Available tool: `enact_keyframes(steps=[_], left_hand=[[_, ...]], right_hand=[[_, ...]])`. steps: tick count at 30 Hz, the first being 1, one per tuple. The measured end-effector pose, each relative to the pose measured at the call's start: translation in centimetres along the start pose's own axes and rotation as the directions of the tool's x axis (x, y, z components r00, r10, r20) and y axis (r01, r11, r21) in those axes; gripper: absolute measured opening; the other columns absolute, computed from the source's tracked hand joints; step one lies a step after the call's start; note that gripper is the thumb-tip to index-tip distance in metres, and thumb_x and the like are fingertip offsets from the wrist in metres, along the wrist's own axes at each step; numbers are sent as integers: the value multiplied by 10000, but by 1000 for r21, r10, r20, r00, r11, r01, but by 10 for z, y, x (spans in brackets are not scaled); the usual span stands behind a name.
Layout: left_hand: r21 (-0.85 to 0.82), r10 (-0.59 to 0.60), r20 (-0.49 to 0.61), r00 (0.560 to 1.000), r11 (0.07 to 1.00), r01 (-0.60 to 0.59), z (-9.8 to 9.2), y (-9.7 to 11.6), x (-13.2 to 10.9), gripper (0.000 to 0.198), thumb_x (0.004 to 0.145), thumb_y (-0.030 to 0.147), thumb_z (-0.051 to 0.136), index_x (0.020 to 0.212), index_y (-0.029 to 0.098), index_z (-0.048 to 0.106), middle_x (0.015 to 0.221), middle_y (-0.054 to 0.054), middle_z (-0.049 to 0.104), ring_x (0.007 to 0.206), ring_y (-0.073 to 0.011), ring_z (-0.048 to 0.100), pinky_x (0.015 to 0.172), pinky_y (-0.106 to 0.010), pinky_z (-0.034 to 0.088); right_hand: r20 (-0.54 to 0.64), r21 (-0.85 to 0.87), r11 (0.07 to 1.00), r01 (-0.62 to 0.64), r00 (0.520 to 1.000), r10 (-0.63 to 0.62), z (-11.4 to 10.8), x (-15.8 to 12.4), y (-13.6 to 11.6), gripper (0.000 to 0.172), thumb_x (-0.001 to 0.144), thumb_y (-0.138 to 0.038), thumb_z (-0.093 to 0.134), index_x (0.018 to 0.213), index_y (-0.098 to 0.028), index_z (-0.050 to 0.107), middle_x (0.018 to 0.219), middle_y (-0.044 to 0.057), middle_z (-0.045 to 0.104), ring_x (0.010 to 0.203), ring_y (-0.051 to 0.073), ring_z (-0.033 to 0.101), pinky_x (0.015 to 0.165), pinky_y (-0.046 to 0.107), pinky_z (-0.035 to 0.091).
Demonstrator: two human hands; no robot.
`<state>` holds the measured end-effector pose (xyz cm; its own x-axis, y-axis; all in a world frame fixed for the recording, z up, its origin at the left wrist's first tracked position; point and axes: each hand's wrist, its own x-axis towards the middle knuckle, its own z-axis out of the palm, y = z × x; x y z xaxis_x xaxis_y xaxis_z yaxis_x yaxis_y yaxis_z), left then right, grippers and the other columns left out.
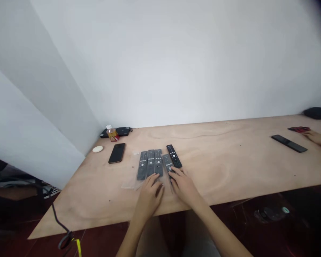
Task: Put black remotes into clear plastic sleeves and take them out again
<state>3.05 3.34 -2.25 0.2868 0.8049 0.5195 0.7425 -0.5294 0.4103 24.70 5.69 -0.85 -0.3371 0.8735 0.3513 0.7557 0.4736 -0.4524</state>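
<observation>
Three remote controls in clear plastic sleeves lie side by side on the wooden table: a left one, a middle one and a right one. My left hand rests at their lower ends, fingertips touching the sleeves and fingers apart. Just right of them, another sleeved remote lies slightly tilted. My right hand lays its spread fingers over that remote's lower part, which they partly hide. Beyond these fingers is a black remote without a visible sleeve.
Left of the remotes lie a smartphone and a white round disc. A small drink bottle stands before black boxes by the wall. Far right are a dark flat device and another person's hand at a red-and-black item.
</observation>
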Motion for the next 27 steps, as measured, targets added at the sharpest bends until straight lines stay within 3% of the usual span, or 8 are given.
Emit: enact_keyframes(steps=[4, 8, 11, 14, 16, 21, 24, 27], left_hand=[[0, -15, 14, 1000, 1000, 15, 1, -1, -2, 122, 1015, 174, 643, 1016, 239, 746, 1418, -104, 699, 1379, -319, 629, 1142, -560, 574], [-12, -27, 24, 999, 1000, 27, 1, 0, -3, 119, 1012, 173, 647, 1016, 241, 745, 1415, -103, 695, 1378, -325, 625, 1141, -574, 571], [-26, -29, 21, 999, 999, 29, 0, -1, -3, 118, 1012, 170, 644, 1011, 238, 741, 1415, -108, 690, 1382, -331, 616, 1137, -581, 567], [-44, -33, 12, 999, 998, 34, -1, -1, -3, 119, 1008, 172, 644, 1000, 240, 742, 1410, -107, 691, 1376, -330, 614, 1132, -581, 565], [-58, -42, 8, 999, 997, 42, -2, 0, -2, 118, 1003, 173, 648, 1005, 243, 743, 1400, -102, 693, 1366, -326, 615, 1123, -571, 568], [-113, -58, 11, 998, 992, 59, -4, 2, 0, 133, 1000, 169, 644, 1065, 244, 732, 1284, -105, 703, 1246, -314, 652, 1060, -543, 586], [-178, -65, 28, 997, 982, 69, -9, 4, 0, 168, 1022, 192, 632, 1152, 250, 723, 1248, -97, 702, 1207, -295, 661, 1057, -523, 580], [-257, -46, 87, 995, 964, 67, -17, 5, -1, 304, 1001, 229, 711, 1300, 279, 692, 1298, -94, 689, 1242, -291, 648, 1080, -508, 565]], right_hand=[[-36, -24, 1000, -2, 999, 1, 16, 46, 3, 347, 1061, -181, 561, 1341, -223, 762, 1486, 124, 685, 1253, 329, 632, 1112, 533, 525], [-102, -38, 997, -60, 993, 56, 17, 57, 15, 388, 1093, -245, 524, 1443, -190, 683, 1548, 170, 623, 1349, 368, 580, 1151, 584, 475], [-130, -43, 994, -101, 987, 95, 8, 36, 29, 399, 1104, -253, 488, 1456, -190, 664, 1565, 192, 601, 1337, 390, 589, 1132, 623, 472], [-126, -10, 996, -89, 988, 87, -9, -4, 49, 312, 1091, -287, 538, 1343, -228, 713, 1497, 159, 647, 1291, 359, 623, 1126, 584, 502], [-125, 129, 991, -44, 990, 61, -27, -36, 65, 242, 1091, -312, 551, 1231, -244, 738, 1455, 150, 656, 1326, 345, 610, 1150, 573, 504], [63, 394, 913, -104, 994, 86, -81, -105, 99, 215, 1062, -407, 656, 1185, -270, 767, 1475, 140, 637, 1438, 337, 570, 1242, 551, 466], [166, 458, 878, -139, 984, 69, -103, -118, 103, 328, 1028, -424, 722, 1331, -303, 752, 1492, 130, 658, 1443, 357, 582, 1266, 576, 442], [195, 503, 852, -144, 980, 51, -100, -105, 91, 561, 1011, -418, 748, 1549, -336, 610, 1595, 117, 600, 1506, 363, 529, 1298, 612, 384]])
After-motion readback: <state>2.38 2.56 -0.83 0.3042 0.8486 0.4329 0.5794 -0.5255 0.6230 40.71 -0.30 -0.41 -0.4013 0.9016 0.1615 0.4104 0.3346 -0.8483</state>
